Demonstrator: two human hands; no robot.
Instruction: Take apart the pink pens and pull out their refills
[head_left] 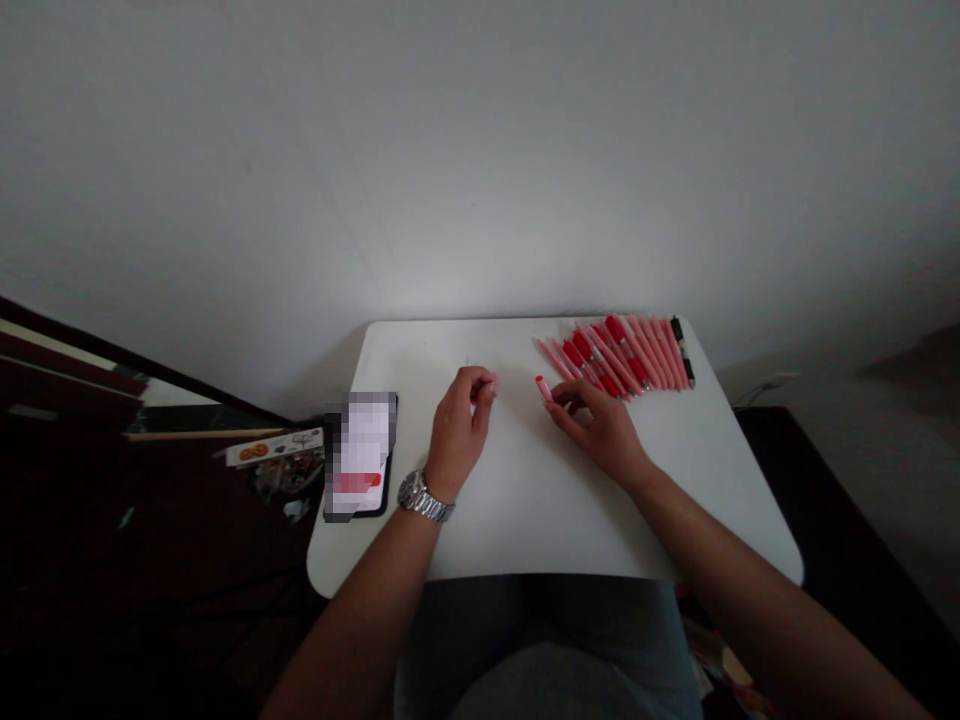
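Note:
My left hand, with a metal watch at the wrist, is closed in a pinch above the middle of the white table. A small pale pink piece shows at its fingertips, and a thin tip sticks up behind the fingers; most of it is hidden. My right hand grips a short pink pen cap with a red end, between thumb and fingers. The two hands are apart. Just beyond my right hand lies a row of pens, several pink, some with red grips, and a black one at the right end.
A phone with its screen lit lies at the left side of the white table. The wall stands right behind the table. Left of the table, below it, are a printed box and loose clutter.

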